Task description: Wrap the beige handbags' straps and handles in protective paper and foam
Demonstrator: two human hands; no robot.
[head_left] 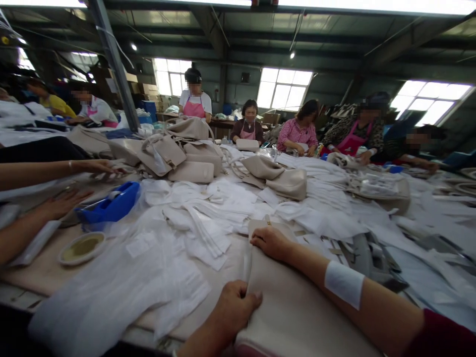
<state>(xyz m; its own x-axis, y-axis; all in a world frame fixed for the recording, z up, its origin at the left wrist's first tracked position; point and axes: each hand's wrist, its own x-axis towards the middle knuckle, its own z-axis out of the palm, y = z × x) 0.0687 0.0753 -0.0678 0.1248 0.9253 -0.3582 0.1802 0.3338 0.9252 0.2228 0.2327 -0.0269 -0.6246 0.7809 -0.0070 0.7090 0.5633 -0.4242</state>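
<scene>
A beige handbag (297,302) lies on the table directly in front of me, its flap and small metal clasp at the far end. My left hand (236,305) is closed on the bag's left edge, thumb on top of the panel. Farther up, my right hand (273,242) curls its fingers over the same edge near the flap; a white patch is stuck on that forearm. A narrow strip of clear or white material (247,263) runs along the bag's edge between my hands. Thin white wrapping sheets (148,282) lie to the left of the bag.
A co-worker's hands (67,202) rest at the left beside a blue tape dispenser (109,204) and a round shallow dish (82,248). Beige bags (193,171) are heaped farther back. A grey tape dispenser (372,260) stands to the right. Several people work across the table.
</scene>
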